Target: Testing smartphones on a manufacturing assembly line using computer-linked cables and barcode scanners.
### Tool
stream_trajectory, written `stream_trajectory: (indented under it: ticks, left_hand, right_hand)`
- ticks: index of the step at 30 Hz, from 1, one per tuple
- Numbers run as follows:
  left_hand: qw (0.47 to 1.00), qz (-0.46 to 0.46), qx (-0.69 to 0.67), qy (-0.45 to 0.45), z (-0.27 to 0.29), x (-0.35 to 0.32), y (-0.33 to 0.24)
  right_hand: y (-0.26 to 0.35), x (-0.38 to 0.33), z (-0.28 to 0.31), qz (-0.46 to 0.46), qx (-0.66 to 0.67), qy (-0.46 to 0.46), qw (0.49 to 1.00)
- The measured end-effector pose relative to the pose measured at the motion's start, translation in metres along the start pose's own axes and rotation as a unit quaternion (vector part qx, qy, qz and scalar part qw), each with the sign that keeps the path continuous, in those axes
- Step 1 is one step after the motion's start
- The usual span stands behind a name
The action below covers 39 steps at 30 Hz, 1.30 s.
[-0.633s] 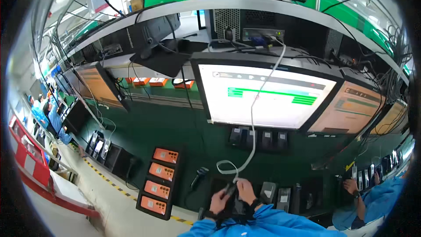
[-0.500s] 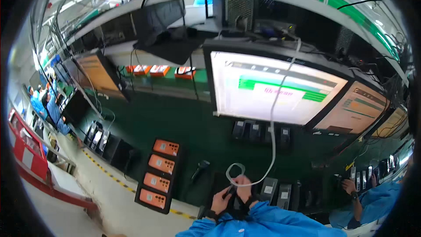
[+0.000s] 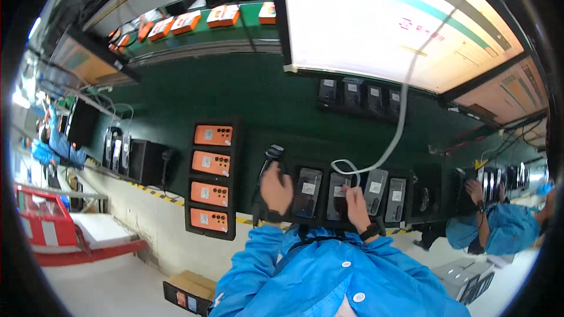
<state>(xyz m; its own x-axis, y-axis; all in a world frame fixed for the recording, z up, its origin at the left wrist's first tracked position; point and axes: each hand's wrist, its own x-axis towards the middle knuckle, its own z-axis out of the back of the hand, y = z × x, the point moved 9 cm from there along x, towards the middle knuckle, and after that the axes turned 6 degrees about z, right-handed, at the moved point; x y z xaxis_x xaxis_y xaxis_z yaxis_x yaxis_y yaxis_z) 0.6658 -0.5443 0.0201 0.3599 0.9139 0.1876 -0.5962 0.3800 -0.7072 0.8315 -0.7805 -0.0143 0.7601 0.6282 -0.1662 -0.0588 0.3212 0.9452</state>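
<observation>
Head view showed the left hand (image 3: pixel 276 191) loosely curled beside a black handheld scanner (image 3: pixel 271 155) at its twelve o'clock — grip unclear. The right hand (image 3: pixel 356 206) pinched a white cable (image 3: pixel 399 123) over a dark phone (image 3: pixel 338 195) — phones lay in a black tray (image 3: pixel 411 199).

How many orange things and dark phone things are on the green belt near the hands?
Orange devices in the black tray: 4
Dark phones in the tray by the left hand and right hand: 4
Total: 8
</observation>
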Motion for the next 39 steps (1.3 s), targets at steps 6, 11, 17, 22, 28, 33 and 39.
stream_trajectory:
  ticks: [6,11,17,22,28,33,39]
  left_hand:
    - [0.955,0.201,0.123,0.180,-0.081,0.040,0.173]
    - [0.960,0.100,0.120,0.233,-0.075,0.032,0.139]
    - [0.868,0.271,-0.220,0.354,-0.011,-0.069,0.002]
    - [0.897,0.200,-0.089,0.384,-0.049,-0.128,-0.037]
    - [0.903,0.223,-0.093,0.357,-0.056,-0.141,-0.049]
    - [0.895,0.242,-0.102,0.360,-0.054,-0.136,-0.043]
    - [0.912,0.214,-0.133,0.324,-0.026,-0.093,-0.038]
  right_hand:
    - [-0.026,-0.034,-0.062,0.116,-0.120,0.148,0.975]
    - [-0.022,-0.023,-0.057,0.077,-0.177,0.193,0.962]
    - [-0.017,0.005,0.004,-0.111,0.273,-0.028,0.955]
    - [-0.045,0.016,-0.010,-0.241,0.327,0.102,0.908]
    - [-0.058,0.025,-0.010,-0.219,0.329,0.125,0.910]
    - [-0.044,0.031,-0.007,-0.215,0.306,0.112,0.921]
    - [-0.046,0.050,-0.002,-0.138,0.206,0.046,0.968]
